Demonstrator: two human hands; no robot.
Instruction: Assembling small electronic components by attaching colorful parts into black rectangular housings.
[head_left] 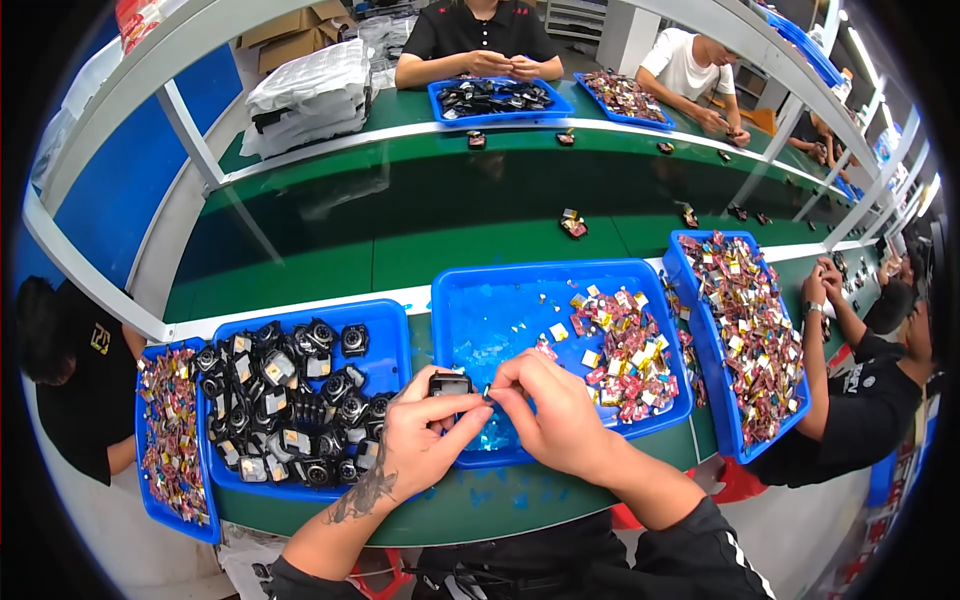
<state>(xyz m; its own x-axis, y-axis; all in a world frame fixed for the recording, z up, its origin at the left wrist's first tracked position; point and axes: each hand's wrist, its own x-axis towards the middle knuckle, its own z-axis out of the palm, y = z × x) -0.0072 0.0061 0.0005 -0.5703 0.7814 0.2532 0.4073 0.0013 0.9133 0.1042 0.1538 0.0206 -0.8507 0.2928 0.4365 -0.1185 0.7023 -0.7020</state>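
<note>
Over the green bench [590, 492], left hand [425, 440] grips a black case [450, 384]; right hand [558, 418] pinches beside it.

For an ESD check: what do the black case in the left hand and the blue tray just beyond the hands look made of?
Black case: probably plastic, smooth; dark, even colour and a pale sheen suggest it, but coated metal is possible.
Blue tray: likely moulded plastic, semi-gloss; one uniform colour, rounded corners and soft highlights.
</note>
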